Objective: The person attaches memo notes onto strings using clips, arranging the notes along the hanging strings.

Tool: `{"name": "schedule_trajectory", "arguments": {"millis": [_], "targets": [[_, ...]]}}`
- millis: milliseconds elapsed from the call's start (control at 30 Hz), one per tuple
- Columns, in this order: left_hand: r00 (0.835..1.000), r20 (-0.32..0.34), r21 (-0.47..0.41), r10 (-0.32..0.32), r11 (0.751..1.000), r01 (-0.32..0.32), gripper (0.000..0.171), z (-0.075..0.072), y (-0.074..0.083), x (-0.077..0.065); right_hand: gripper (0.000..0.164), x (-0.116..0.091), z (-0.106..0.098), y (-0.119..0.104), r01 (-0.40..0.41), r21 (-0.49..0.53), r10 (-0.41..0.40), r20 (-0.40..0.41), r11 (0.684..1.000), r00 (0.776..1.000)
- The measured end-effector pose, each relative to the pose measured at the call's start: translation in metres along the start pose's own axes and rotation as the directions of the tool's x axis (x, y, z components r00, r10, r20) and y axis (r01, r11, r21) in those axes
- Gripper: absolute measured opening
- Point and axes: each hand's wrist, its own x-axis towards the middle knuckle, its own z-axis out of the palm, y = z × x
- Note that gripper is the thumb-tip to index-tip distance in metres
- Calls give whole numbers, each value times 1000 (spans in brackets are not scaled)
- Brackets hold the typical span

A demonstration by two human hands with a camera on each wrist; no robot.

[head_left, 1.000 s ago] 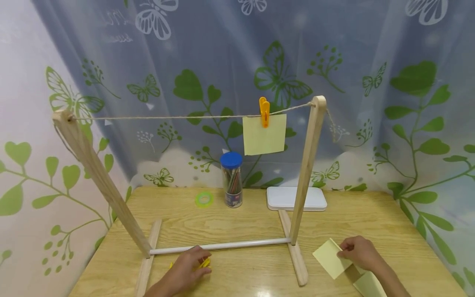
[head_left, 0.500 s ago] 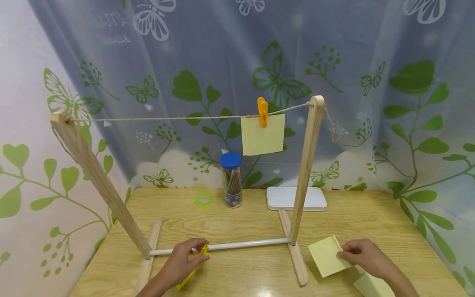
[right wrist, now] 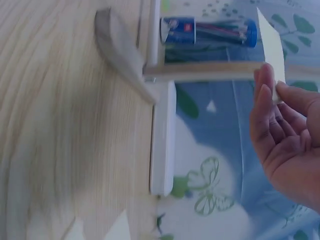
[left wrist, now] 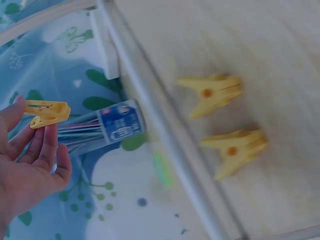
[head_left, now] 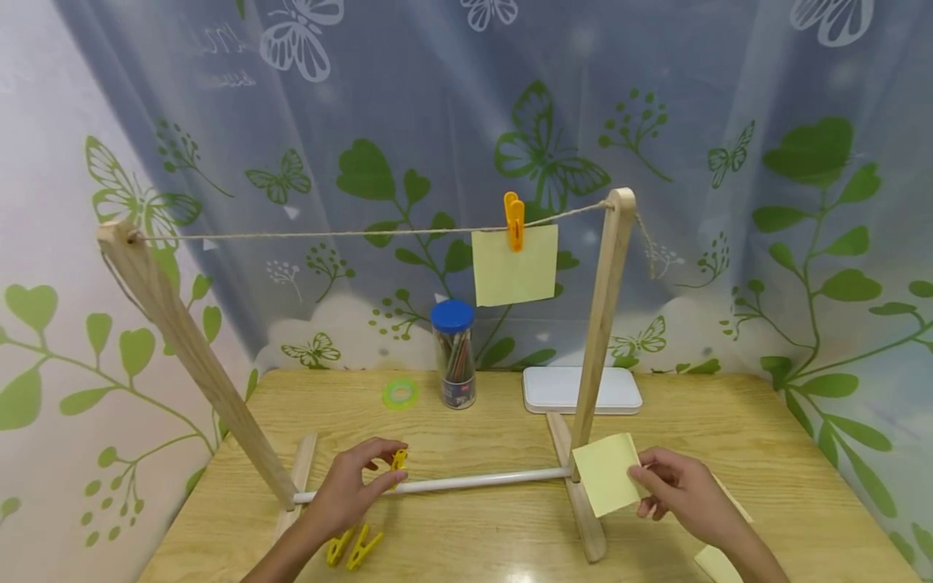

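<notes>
The left hand (head_left: 346, 490) pinched a yellow clip (head_left: 398, 460); two spare clips (head_left: 362, 551) lay near its wrist. The right hand (head_left: 688, 490) pinched a note (head_left: 603, 476) edgewise, probably to leave most of it free.

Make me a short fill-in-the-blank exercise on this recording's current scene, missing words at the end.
The left hand pinches one yellow plastic clothespin; ____ more lie on the wooden table.
The right hand holds a pale-yellow square sheet made of ____.
The clear cylindrical container has a lid coloured ____.
An orange plastic clothespin fastens ____ similar sheet to the beige string.

Missing words: two, paper, blue, one.
</notes>
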Motion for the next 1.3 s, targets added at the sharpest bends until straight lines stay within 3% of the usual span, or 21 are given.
{"name": "schedule_trajectory", "arguments": {"millis": [333,600,767,900,1100,1300], "targets": [[993,-116,-16,37,999,-39,32,-12,17,9,31,26,40,-24,69,185,-45,-133,980,990],[987,-159,-34,36,999,-42,36,-31,38,16,24,50,69,-47,215,312,-163,-183,925,969],[979,-182,-27,96,994,-102,29,-51,60,28,22,67,86,-64,271,382,-185,-248,883,951],[955,-232,-2,185,982,-191,27,-66,83,40,23,82,96,-76,259,455,-142,-276,852,951],[899,-295,9,324,942,-337,27,-86,115,58,26,105,110,-102,250,530,-83,-318,810,944],[864,-328,-34,382,909,-415,26,-96,135,70,11,116,119,-123,253,618,-34,-343,744,939]]}}
